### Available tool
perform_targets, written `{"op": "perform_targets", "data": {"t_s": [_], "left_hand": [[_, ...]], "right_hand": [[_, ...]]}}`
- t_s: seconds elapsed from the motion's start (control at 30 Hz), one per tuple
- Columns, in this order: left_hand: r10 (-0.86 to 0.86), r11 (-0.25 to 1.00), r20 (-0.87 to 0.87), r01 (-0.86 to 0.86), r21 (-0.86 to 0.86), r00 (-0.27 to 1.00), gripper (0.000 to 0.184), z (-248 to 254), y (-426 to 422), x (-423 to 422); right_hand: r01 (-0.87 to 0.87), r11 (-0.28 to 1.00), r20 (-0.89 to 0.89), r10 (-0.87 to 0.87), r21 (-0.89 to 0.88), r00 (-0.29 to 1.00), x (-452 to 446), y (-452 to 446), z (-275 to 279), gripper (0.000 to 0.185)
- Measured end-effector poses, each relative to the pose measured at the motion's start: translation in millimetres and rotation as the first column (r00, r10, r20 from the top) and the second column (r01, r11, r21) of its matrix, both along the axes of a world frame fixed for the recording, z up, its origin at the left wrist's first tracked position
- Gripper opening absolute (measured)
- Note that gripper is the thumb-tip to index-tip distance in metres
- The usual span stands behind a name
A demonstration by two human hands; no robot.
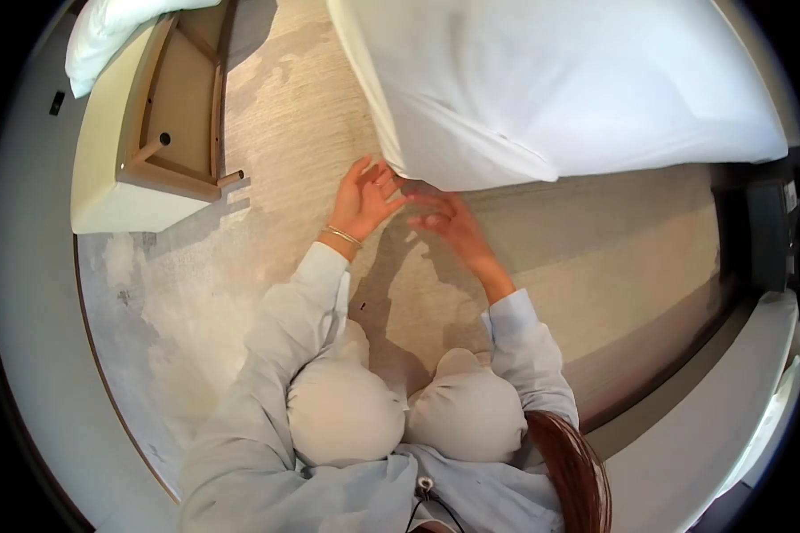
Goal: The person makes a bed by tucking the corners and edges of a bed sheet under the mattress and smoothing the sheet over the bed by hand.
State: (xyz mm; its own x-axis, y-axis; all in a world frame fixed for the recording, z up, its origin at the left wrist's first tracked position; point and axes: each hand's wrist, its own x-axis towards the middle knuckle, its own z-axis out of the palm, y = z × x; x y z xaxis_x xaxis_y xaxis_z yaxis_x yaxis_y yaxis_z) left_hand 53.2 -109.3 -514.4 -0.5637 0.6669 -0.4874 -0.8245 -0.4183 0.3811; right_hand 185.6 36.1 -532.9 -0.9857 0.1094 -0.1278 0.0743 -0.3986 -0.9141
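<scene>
A white sheet (pixel 542 89) covers the bed and hangs smooth over its near side, with a crease close to the lower edge. Just beneath its lower left corner is my left hand (pixel 363 202), palm partly turned up and fingers apart, with a thin bracelet (pixel 341 235) at the wrist. Those fingertips reach the sheet's edge; whether they touch it I cannot tell. My right hand (pixel 458 229) is beside it to the right, fingers spread and slightly blurred, under the hanging edge. Neither hand visibly grips anything.
A cream upholstered bench (pixel 116 200) lies tipped on its side at upper left, wooden legs pointing toward the bed. White bedding (pixel 120 35) rests on it. Patterned carpet (pixel 622 240) runs around my knees. A grey wall (pixel 31 266) stands left; dark furniture (pixel 764 235) stands right.
</scene>
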Motion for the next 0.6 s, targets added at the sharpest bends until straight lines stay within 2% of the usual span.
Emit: {"op": "perform_targets", "data": {"t_s": [0.03,0.07,0.1,0.13,0.2,0.23,0.3,0.4,0.53,0.6], "left_hand": [[-0.039,0.992,-0.005,0.04,0.118,0.999,0.039,-2.7,4.0,1.0],[-0.079,0.969,-0.02,0.081,0.232,0.997,0.039,-6.9,10.4,0.9],[-0.039,0.96,0.001,0.037,0.279,0.999,0.037,0.6,18.8,6.9],[-0.034,0.953,-0.005,0.034,0.303,0.999,0.037,10.9,18.5,7.2],[0.0,0.994,-0.046,0.005,0.106,0.999,0.035,25.4,25.0,14.8],[0.006,0.991,-0.045,0.0,0.135,0.999,0.035,29.1,26.4,16.8],[-0.005,0.991,-0.27,-0.033,-0.133,0.963,0.03,31.2,23.2,16.4],[0.032,0.992,-0.272,-0.064,-0.109,0.962,0.032,31.5,24.7,21.4],[0.046,0.996,-0.249,-0.065,-0.069,0.967,0.028,36.9,27.0,22.3],[0.046,0.976,-0.228,-0.092,-0.195,0.972,0.025,49.5,24.5,28.6]], "right_hand": [[-0.012,1.0,0.002,0.012,0.019,1.0,-5.2,-1.5,6.9,0.04],[0.112,0.994,-0.055,-0.113,-0.015,0.992,-11.1,-2.2,12.1,0.036],[0.233,0.971,-0.112,-0.238,-0.057,0.965,-18.4,-4.5,17.3,0.033],[0.228,0.973,-0.123,-0.231,-0.034,0.965,-22.8,-8.3,25.2,0.033],[0.338,0.936,-0.028,-0.337,0.099,0.941,-15.1,-11.2,38.8,0.029],[0.464,0.868,-0.088,-0.456,0.177,0.886,-14.9,-12.6,32.8,0.024],[0.479,0.845,-0.111,-0.467,0.237,0.877,-5.9,-9.5,33.3,0.022],[0.49,0.82,-0.133,-0.473,0.297,0.871,-1.8,-10.8,37.1,0.017],[0.53,0.798,-0.134,-0.514,0.287,0.847,0.2,-11.9,37.2,0.017],[0.521,0.795,-0.123,-0.51,0.31,0.851,-1.1,-7.9,40.0,0.016]]}}
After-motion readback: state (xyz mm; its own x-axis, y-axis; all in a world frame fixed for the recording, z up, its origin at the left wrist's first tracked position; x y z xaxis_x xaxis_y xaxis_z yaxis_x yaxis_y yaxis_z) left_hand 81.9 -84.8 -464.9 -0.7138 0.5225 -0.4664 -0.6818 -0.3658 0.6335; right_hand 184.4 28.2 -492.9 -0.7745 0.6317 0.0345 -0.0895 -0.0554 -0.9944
